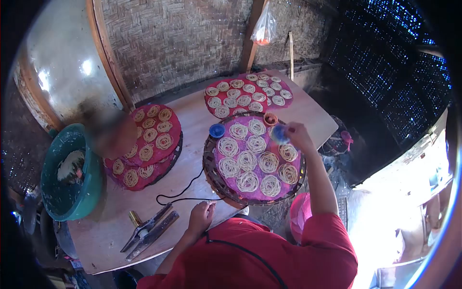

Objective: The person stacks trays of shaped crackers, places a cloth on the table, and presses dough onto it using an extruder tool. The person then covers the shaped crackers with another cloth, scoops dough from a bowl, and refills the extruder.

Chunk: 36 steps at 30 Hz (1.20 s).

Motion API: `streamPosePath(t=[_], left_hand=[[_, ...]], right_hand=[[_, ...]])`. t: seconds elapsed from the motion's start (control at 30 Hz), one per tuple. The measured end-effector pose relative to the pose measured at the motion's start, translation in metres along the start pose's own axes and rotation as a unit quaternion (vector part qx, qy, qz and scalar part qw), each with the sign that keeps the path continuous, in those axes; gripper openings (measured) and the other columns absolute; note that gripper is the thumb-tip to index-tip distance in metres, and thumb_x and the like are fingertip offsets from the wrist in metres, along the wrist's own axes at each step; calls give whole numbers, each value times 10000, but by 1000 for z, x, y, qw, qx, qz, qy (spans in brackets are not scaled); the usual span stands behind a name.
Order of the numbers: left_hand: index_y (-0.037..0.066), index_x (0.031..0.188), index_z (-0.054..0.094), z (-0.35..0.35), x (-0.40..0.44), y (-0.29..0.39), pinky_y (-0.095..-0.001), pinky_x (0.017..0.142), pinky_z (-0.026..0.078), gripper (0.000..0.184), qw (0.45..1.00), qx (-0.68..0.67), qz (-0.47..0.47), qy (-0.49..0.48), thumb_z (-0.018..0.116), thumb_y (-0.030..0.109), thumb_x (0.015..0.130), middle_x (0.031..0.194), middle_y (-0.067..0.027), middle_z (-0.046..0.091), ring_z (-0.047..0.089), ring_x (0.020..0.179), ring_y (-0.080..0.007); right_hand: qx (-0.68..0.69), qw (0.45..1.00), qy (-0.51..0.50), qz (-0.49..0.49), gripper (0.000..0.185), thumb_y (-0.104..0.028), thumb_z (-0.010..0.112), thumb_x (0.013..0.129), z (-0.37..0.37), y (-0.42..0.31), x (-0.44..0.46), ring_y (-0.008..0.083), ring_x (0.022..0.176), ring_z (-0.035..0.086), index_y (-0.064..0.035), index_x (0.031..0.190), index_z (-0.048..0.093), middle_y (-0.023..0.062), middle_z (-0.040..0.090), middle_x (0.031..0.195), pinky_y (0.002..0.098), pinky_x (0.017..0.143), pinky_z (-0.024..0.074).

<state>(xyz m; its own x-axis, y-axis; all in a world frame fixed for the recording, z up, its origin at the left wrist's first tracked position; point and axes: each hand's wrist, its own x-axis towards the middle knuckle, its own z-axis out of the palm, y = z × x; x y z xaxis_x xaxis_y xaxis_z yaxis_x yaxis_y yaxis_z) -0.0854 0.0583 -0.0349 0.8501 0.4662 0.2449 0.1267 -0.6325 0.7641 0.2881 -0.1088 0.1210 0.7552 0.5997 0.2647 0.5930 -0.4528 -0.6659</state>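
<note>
Red cloth shirt (284, 260) of the person is nearest the camera. Beyond it, on the right part of the pale wooden table (192, 121), is the round dark woven tray (209, 165), with pink mesh (259, 174) and flat cream-coloured coils (247, 160). The right hand (299, 136) has its fingers closed on a small, blurred blue container (279, 135), above the tray's far-right part. The left hand (202, 215) curls loosely near the tray; I cannot tell whether it holds anything. For good work, I judge, the wrist should be steady, brushing neither coils nor the 2 cups, 1 blue (217, 130), 1 orange (270, 119), at the far rim.
</note>
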Motion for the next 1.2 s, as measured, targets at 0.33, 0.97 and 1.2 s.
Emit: streamPosePath(t=[0.33,0.97,1.2], left_hand=[[20,936,625,1,0,-2,-390,629,474,133,999,4,42,32,587,78,823,791,-169,625,610,708,-317],[31,965,599,1,-1,2,-388,620,472,132,999,10,32,35,572,70,842,798,-152,617,611,695,-302],[31,964,601,2,-2,-1,-377,641,483,129,998,1,51,43,559,65,847,819,-148,626,621,721,-301]], right_hand=[[-13,987,-157,34,240,-132,711,718,59,-58,-145,345,749,644,10,879,605,211,642,790,401,666,501],[92,993,-49,63,131,-104,676,742,1,-42,-132,167,726,647,-31,850,687,106,679,826,304,663,509],[-97,969,197,110,171,-181,653,735,-41,91,-84,248,740,675,-42,819,709,135,681,777,337,697,522]])
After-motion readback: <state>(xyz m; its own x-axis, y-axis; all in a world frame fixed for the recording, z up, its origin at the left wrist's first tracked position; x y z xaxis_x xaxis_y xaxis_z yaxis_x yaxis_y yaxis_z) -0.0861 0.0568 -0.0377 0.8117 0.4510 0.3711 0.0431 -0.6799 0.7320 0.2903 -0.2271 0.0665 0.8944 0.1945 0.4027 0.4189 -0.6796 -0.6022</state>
